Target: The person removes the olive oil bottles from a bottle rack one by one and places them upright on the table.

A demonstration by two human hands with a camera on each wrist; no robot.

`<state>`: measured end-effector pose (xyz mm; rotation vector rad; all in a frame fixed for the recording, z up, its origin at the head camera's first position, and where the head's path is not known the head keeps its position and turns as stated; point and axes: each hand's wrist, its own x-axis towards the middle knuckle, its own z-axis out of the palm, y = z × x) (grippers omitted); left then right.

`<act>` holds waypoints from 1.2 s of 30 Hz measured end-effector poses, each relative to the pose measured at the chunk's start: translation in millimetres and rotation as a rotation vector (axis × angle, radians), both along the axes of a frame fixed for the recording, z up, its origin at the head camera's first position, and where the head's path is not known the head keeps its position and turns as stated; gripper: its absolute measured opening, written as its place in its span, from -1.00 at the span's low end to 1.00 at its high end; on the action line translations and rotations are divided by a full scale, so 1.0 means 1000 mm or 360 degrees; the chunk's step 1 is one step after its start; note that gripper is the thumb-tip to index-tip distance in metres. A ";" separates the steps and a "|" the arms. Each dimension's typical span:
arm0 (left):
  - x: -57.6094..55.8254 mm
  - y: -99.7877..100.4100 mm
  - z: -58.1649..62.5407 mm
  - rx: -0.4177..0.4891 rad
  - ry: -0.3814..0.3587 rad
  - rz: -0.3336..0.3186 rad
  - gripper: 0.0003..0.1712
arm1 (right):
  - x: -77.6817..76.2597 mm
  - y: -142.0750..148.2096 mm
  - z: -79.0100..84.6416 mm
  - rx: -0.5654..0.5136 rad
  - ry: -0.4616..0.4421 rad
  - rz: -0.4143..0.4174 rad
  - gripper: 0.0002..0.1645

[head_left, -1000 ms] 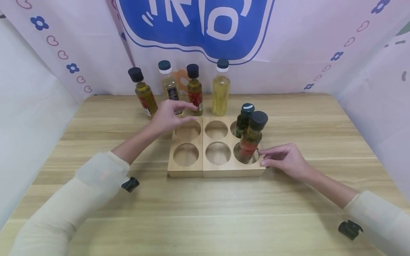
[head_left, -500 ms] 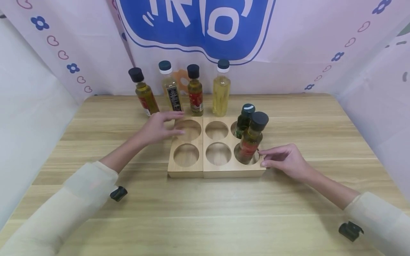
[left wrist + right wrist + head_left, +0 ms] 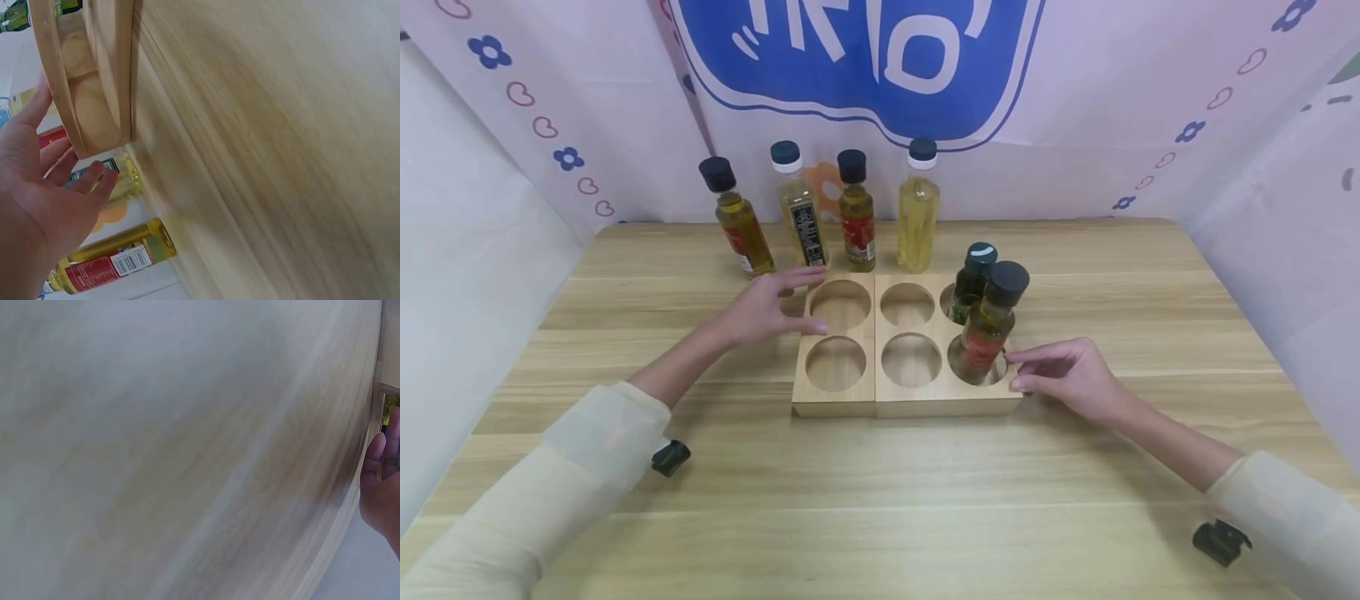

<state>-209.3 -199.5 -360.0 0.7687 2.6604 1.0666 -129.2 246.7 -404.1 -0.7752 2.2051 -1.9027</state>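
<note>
A wooden bottle rack (image 3: 876, 383) with two rows of round holes stands in the middle of the table. My left hand (image 3: 760, 308) is at its back left corner, fingers spread, thumb tip at the left edge of the top. In the left wrist view the left hand (image 3: 50, 181) reaches round the rack's end (image 3: 94, 119). My right hand (image 3: 1071, 379) holds the rack's right edge near the front with thumb and index finger. A black-capped oil bottle (image 3: 985, 333) leans in the front right hole. Behind it a dark green bottle (image 3: 968, 287) stands in the back right hole.
Several oil bottles stand behind the rack: a red-labelled one (image 3: 745, 229) at far left, a dark-labelled pale one (image 3: 801, 212), another red-labelled one (image 3: 857, 221) and a plain yellow one (image 3: 917, 217). A printed cloth (image 3: 1037, 167) hangs behind the wooden table (image 3: 880, 500).
My left hand has moved left and down from above the back left hole to the rack's left edge, its fingers spreading wider. The right hand and the bottles have stayed put.
</note>
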 end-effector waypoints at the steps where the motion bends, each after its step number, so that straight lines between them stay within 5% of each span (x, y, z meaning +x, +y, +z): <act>1: 0.000 -0.001 -0.001 0.0002 -0.0004 -0.0013 -0.01 | 0.000 0.000 0.000 0.0000 -0.0003 -0.0001 -0.68; 10: -0.004 -0.004 -0.003 0.0055 -0.0041 -0.0023 -0.05 | 0.001 0.001 0.003 0.0050 0.0008 -0.0002 -0.65; 28: -0.007 -0.004 -0.006 0.0146 -0.0189 0.0008 -0.13 | 0.002 0.001 0.014 0.0314 0.0257 -0.0045 -0.66; 36: -0.006 -0.005 -0.006 0.0148 -0.0218 0.0015 -0.15 | 0.002 0.005 0.021 0.0331 0.0350 -0.0170 -0.71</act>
